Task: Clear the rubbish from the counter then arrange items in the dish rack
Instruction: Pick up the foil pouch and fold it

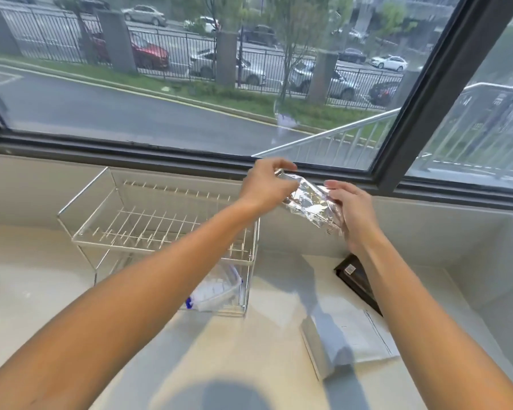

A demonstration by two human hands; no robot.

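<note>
Foil wrapper (pixel 311 207): crumpled, silver, held in the air above the far part of the counter (pixel 249 344), just in front of the window frame (pixel 190 149) and clear of every surface. Left hand (pixel 267 184): fingers closed on the wrapper's far left end, thumb and fingertips pinched at the top corner. Right hand (pixel 353 214): fingers curled around the wrapper's right side, palm against it. Dish rack (pixel 160 226): two-tier wire frame, set at the left of the counter, its far edge near the wall below the window; the upper tier is seen empty, with the left forearm crossing over its near right corner. Plastic container (pixel 216 291): clear, with a blue mark, lying tilted on the lower tier at the rack's near right corner. Paper sheet (pixel 359 341): white, flat on the counter at the right, near edge well short of the counter's front; partly crossed by the shadow of the arms. Dark packet (pixel 357 279): flat, lying just beyond the paper, near the right-hand wall, partly hidden by the right forearm. Open counter: a bare strip is left between the rack's right edge and the paper, and a wide bare area lies near and to the left in front of the rack.
</note>
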